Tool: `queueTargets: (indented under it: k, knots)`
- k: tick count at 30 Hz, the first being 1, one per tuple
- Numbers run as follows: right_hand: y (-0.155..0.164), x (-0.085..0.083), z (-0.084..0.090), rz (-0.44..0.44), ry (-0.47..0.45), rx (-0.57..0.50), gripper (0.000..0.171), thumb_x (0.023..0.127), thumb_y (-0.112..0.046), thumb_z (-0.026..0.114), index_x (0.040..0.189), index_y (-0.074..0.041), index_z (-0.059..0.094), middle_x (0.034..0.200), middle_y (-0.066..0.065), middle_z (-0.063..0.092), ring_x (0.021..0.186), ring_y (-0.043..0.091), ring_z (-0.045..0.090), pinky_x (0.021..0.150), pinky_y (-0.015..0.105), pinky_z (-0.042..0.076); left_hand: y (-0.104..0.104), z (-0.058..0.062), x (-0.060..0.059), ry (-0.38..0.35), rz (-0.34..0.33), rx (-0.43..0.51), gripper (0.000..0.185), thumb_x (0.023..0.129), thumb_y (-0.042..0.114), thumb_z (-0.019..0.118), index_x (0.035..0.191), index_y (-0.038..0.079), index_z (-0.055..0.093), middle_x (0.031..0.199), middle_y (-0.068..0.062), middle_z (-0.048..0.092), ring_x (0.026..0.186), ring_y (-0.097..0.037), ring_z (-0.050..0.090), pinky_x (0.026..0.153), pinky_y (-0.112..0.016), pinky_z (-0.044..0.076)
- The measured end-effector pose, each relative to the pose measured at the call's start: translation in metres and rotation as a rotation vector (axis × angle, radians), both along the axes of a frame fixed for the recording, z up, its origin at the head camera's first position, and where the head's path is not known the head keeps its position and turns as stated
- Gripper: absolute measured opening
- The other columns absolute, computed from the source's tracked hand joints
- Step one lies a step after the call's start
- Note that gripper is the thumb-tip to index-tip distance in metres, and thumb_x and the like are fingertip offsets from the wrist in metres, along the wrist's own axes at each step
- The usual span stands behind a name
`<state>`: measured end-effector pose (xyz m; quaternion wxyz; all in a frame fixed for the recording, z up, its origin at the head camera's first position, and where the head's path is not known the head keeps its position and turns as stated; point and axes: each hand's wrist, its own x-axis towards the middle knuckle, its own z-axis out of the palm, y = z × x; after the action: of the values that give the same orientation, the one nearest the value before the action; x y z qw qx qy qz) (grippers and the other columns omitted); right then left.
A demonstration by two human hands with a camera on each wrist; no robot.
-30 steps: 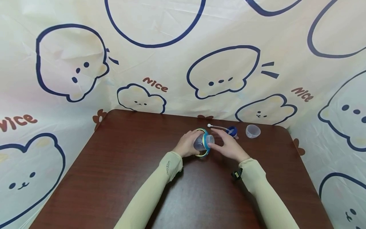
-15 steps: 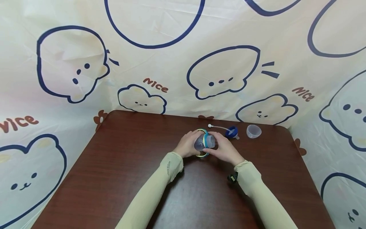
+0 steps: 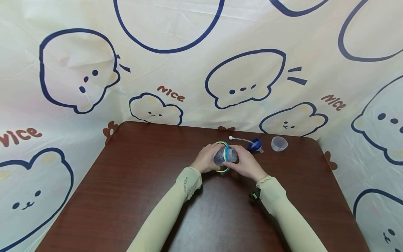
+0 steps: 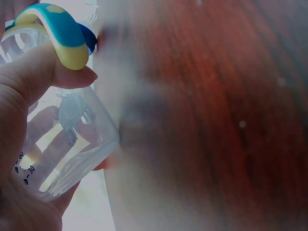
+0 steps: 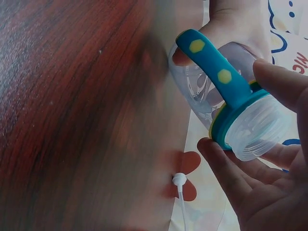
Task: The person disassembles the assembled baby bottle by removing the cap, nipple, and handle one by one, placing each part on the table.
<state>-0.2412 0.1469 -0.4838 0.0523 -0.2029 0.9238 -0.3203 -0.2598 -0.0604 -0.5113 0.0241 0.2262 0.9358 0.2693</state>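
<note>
A clear baby bottle [image 3: 219,158] lies tilted between both hands, its bare threaded neck [image 5: 257,127] facing right. My left hand [image 3: 204,159] grips the bottle's body; in the left wrist view the thumb lies under a teal-and-yellow handle [image 4: 65,31]. My right hand [image 3: 247,163] reaches around the neck from the right. Its thumb and fingertips pinch the teal handle ring [image 5: 221,127] from opposite sides, as the right wrist view shows. Printed scale marks and a pale animal figure show on the bottle wall.
Behind the right hand lie a blue bottle collar [image 3: 256,144] with a teat and a thin straw [image 3: 241,139] ending in a white weight. A clear cup-shaped cover [image 3: 279,144] is farther right. Patterned cloth [image 3: 195,77] borders the brown table [image 3: 141,196].
My right hand has moved left from beside the bottle, closing its thumb and fingers around the neck and ring. The left hand and the bottle have hardly moved.
</note>
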Motion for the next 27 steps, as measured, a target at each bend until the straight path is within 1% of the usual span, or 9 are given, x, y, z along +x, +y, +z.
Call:
queueTargets:
  k: [4,11,17,24,27]
  knots:
    - [-0.001,0.000,0.002,-0.001,-0.006,-0.002,0.078,0.089,-0.042,0.081,0.149,-0.007,0.048,0.146,0.017,0.056,0.128,0.033,0.059,0.108,0.053,0.050,-0.001,0.000,0.000,-0.002,-0.003,0.003,0.091,0.069,0.019,0.096,0.148,0.022,0.051,0.147,-0.001,0.057,0.124,-0.024,0.054,0.105,-0.051,0.048]
    - [-0.001,0.000,0.003,-0.010,0.004,0.001,0.077,0.088,-0.042,0.082,0.148,-0.007,0.049,0.142,0.016,0.058,0.125,0.032,0.061,0.106,0.052,0.051,-0.002,0.000,0.000,0.002,-0.004,0.020,0.091,0.069,0.020,0.097,0.148,0.022,0.051,0.147,-0.001,0.056,0.125,-0.025,0.055,0.107,-0.051,0.047]
    - [0.002,-0.001,0.002,-0.012,0.014,0.004,0.076,0.088,-0.042,0.082,0.147,-0.008,0.050,0.140,0.015,0.059,0.123,0.032,0.061,0.105,0.053,0.052,-0.002,0.001,0.000,-0.011,-0.004,0.017,0.092,0.070,0.021,0.097,0.149,0.021,0.050,0.145,-0.002,0.058,0.124,-0.024,0.054,0.107,-0.051,0.046]
    - [0.007,-0.001,0.006,-0.018,0.027,-0.019,0.075,0.086,-0.038,0.085,0.146,-0.007,0.052,0.137,0.015,0.060,0.121,0.032,0.063,0.103,0.052,0.053,-0.003,0.000,-0.001,0.008,-0.020,0.037,0.092,0.069,0.020,0.098,0.148,0.021,0.051,0.147,0.000,0.057,0.125,-0.025,0.055,0.107,-0.048,0.048]
    - [0.009,0.000,0.007,-0.024,0.015,-0.028,0.075,0.086,-0.038,0.085,0.146,-0.007,0.051,0.138,0.015,0.060,0.120,0.031,0.064,0.102,0.050,0.054,-0.003,-0.001,-0.001,-0.010,-0.011,0.048,0.092,0.069,0.023,0.098,0.148,0.022,0.051,0.146,-0.001,0.058,0.127,-0.025,0.054,0.108,-0.049,0.047]
